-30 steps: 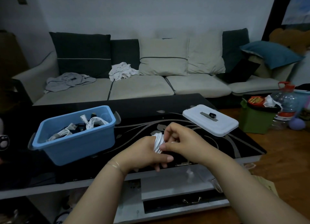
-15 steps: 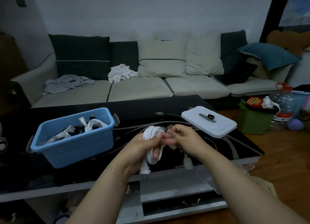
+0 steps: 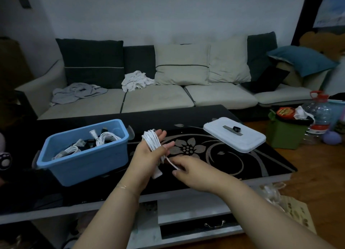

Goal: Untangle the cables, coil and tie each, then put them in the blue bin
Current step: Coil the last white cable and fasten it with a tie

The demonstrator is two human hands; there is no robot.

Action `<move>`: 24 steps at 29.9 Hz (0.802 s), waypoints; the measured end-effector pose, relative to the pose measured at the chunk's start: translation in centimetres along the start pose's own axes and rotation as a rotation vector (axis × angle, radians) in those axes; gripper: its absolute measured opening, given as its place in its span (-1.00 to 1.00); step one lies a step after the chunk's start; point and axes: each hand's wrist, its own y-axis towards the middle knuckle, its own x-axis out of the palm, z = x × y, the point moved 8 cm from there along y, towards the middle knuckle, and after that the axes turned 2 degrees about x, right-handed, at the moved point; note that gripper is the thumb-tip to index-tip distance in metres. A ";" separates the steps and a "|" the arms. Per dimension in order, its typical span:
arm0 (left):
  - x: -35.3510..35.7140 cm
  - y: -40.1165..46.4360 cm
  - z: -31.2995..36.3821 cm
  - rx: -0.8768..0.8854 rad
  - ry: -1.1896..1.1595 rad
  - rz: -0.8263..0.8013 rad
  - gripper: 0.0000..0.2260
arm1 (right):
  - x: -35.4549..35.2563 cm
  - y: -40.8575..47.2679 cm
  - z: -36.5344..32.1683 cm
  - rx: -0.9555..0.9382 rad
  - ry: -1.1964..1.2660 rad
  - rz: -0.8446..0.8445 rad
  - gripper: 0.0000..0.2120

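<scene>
- The blue bin (image 3: 82, 155) sits on the black glass coffee table (image 3: 261, 161), and every place below is given from it. Inside it lie two coiled white cables (image 3: 104, 137) with their plugs showing, so that part of the job looks done.
- Just right of the bin, the left hand (image 3: 147, 155) is raised with palm up and fingers straight. A white cable coil (image 3: 154, 146) is wound round it, and one plug (image 3: 157, 173) hangs below the palm. Half a second ago both hands were bunched together around this coil — now the left has opened out flat.
- Further right of the bin and a little nearer the viewer, the right hand (image 3: 186, 169) has dropped away from the coil. Its fingertips pinch the loose tail of the cable (image 3: 172, 164), pulled out taut from the bundle.
- My reading: winding is nearly finished, and the freed tail is ready to be wrapped across the loops as the tie. The coil could slip off the straight fingers if the pull turns sideways.
- Far right of the bin, the white lid (image 3: 233, 136) rests on the table with a small dark object on top — too small to identify.
</scene>
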 end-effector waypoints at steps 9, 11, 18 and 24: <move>1.6 -0.6 -0.2 -0.041 0.449 -0.139 -0.57 | -3.8 -2.1 -2.8 -0.122 -0.182 0.231 -0.72; 2.8 -1.7 -0.1 -0.146 0.378 -0.253 -0.41 | -4.6 -2.4 -2.9 -0.176 -0.063 0.299 -0.76; 6.1 -3.4 -1.3 -0.313 0.071 -0.483 -0.08 | -5.4 -2.3 -1.7 -0.163 0.240 0.405 -0.74; 6.1 -2.9 -2.2 -0.367 -0.057 -0.420 -0.02 | -2.9 -1.6 -1.3 -0.025 0.714 0.170 -0.82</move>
